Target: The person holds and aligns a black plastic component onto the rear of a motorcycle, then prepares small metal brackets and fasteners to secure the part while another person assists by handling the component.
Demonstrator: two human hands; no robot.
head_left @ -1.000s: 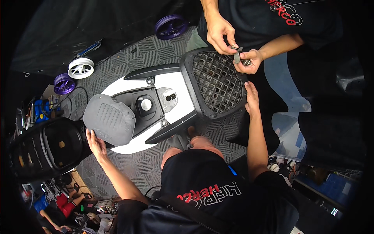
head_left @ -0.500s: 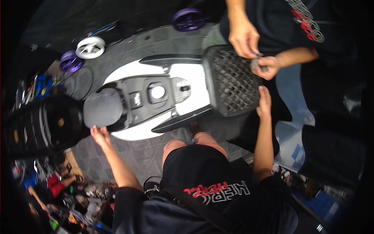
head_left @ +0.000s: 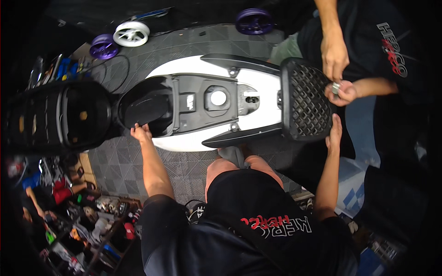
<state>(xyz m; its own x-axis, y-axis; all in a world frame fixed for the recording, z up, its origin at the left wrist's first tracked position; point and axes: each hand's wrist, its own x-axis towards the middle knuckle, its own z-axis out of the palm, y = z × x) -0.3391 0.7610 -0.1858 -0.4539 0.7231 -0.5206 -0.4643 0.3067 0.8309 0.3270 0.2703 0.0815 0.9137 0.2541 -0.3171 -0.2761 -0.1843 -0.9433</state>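
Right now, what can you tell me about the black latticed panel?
The black latticed panel has rounded corners and a smooth border around crisscrossed strips with diamond-shaped gaps. It looks like plastic or rubber. It adjoins the right end of the white bodywork, lattice facing the camera. The person's right hand is at its right edge; how firmly it touches is unclear.

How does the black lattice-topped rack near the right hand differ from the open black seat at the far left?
The lattice-topped rack has a criss-cross top, while the open seat shows a smoother face with orange-brown patches. In this view, the rack looks shorter than the seat. The right hand is at the rack's edge, while the seat has no hand on it. Both are black.
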